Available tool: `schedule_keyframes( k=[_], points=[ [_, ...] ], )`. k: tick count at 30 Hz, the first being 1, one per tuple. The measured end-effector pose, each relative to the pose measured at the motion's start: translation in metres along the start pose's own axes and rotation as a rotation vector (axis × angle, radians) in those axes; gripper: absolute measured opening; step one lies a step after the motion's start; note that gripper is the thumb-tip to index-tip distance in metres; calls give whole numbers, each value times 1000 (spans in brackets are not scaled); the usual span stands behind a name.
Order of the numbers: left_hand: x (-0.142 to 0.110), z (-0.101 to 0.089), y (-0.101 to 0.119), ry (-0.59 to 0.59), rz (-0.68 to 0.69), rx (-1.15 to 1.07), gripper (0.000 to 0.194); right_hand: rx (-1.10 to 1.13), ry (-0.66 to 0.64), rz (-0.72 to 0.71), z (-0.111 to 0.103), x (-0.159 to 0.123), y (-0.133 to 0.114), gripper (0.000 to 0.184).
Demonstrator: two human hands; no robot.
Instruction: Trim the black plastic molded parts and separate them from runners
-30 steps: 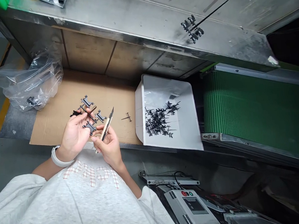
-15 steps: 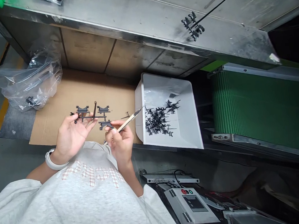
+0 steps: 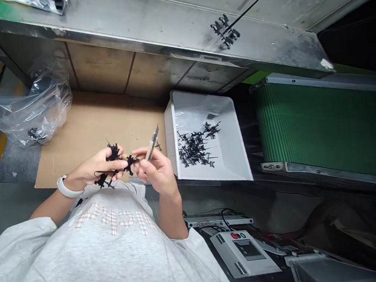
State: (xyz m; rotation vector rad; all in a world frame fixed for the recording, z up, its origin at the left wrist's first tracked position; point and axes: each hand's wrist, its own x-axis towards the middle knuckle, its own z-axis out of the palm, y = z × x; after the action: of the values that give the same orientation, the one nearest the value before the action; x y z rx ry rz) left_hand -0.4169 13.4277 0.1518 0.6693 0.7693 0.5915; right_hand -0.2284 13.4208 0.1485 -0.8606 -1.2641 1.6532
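My left hand (image 3: 94,168) is closed on a black moulded plastic frame (image 3: 112,154) with several small parts on its runner, held low over the cardboard sheet (image 3: 85,123). Against the frame's right end is my right hand (image 3: 156,171), which grips a slim craft knife (image 3: 152,140) with the blade pointing up and away, its fingers also touching one of the black parts. The two hands meet just in front of my chest.
A white bin (image 3: 238,163) holding several loose black plastic pieces stands right of the cardboard. A clear plastic bag (image 3: 32,107) lies at the left. Another black frame (image 3: 224,28) rests on the steel shelf above. A green conveyor belt (image 3: 320,126) runs at the right, a control box (image 3: 245,251) below.
The frame has turned from flat and spread out to edge-on in my left hand. My right hand swung the knife from pointing right to pointing up and closed in on the frame.
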Motion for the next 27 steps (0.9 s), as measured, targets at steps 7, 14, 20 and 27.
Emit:
schedule_keyframes(
  k=[7, 14, 20, 27],
  points=[
    [-13, 16, -2, 120, 61, -166, 58, -331, 39, -147, -17, -8, -10, 28],
    [-25, 21, 1, 211, 88, -136, 54, -666, 92, -303, -11, -14, -10, 30],
    [-28, 31, 3, 240, 63, -145, 57, -774, 56, -464, -9, -13, -9, 37],
    [-33, 38, 6, 212, 93, -60, 52, -917, 105, -590, -2, -12, -12, 35]
  ],
)
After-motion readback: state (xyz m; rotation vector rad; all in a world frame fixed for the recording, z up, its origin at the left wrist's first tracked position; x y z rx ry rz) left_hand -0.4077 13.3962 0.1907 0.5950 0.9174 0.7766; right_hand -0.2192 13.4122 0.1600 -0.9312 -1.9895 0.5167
